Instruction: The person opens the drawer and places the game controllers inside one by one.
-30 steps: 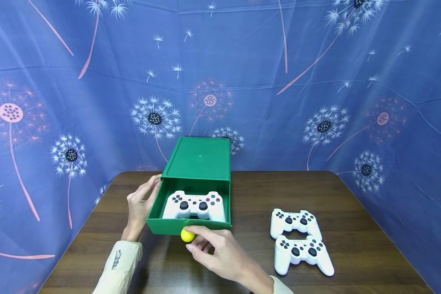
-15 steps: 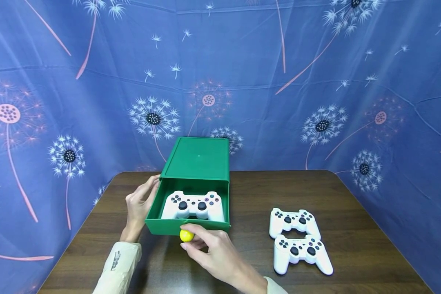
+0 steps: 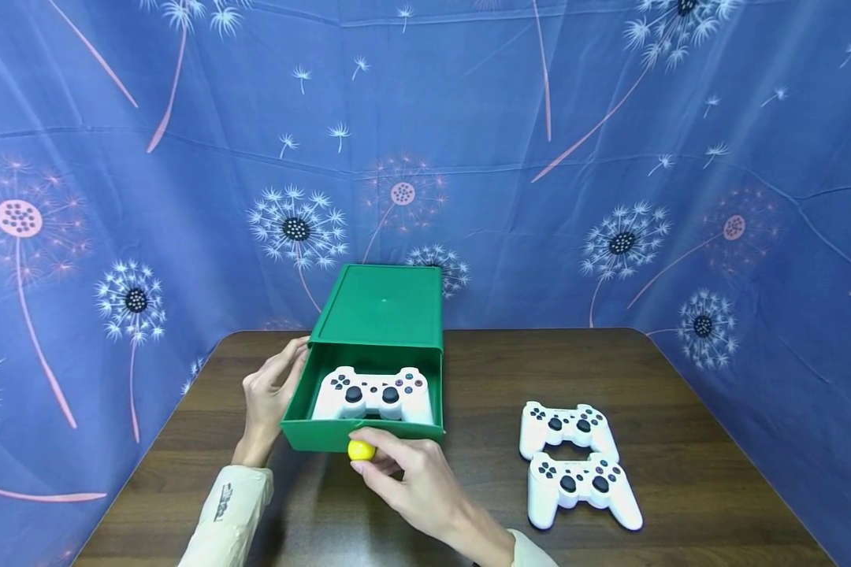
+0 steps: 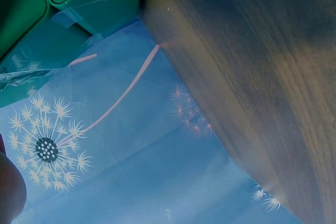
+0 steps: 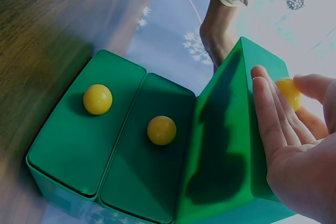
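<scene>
A green drawer unit (image 3: 385, 303) stands at the back of the table with its top drawer (image 3: 312, 433) pulled out. Inside that drawer lies a white game controller (image 3: 372, 396). The right hand (image 3: 414, 476) pinches the drawer's round yellow knob (image 3: 360, 450) between thumb and fingers. Seen from the right wrist, its fingers (image 5: 270, 111) lie along the drawer front by the knob. The left hand (image 3: 265, 398) rests its extended fingers against the unit's left side; the contact is partly hidden. Below, two more drawer fronts bear a yellow knob (image 5: 161, 130) and another yellow knob (image 5: 97, 99).
Two white controllers lie to the right on the brown wooden table (image 3: 482, 378), a rear controller (image 3: 570, 429) and a front controller (image 3: 583, 490) touching it. A blue dandelion-print cloth (image 3: 510, 213) hangs behind the table. Clear tape (image 4: 68, 17) runs along the green unit.
The right hand, the knob and the drawer have shifted very slightly back toward the unit, with the controller inside. The left hand keeps its place.
</scene>
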Demonstrator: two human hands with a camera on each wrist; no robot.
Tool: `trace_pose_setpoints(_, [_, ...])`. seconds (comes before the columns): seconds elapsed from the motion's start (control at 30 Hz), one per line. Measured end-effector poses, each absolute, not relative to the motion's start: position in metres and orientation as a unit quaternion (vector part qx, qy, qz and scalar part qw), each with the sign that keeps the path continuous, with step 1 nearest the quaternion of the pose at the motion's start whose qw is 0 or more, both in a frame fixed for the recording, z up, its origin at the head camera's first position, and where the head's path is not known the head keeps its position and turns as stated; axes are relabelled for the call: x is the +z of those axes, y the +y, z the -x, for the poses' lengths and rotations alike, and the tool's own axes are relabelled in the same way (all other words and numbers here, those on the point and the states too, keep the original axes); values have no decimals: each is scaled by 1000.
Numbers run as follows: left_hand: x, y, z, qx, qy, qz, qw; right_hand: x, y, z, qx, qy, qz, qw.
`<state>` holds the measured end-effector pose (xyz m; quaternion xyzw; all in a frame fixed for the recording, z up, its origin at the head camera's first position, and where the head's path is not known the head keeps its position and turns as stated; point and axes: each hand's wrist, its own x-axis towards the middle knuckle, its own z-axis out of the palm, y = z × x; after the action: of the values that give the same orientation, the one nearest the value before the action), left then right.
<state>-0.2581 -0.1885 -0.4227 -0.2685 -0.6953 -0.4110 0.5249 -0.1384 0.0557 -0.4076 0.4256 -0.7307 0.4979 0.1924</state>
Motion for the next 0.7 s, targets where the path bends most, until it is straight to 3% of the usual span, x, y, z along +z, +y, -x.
trace_pose_setpoints(0.7, [-423,-191,258,-415,-700,274,512,-408,58,149,512,-746,-397,157])
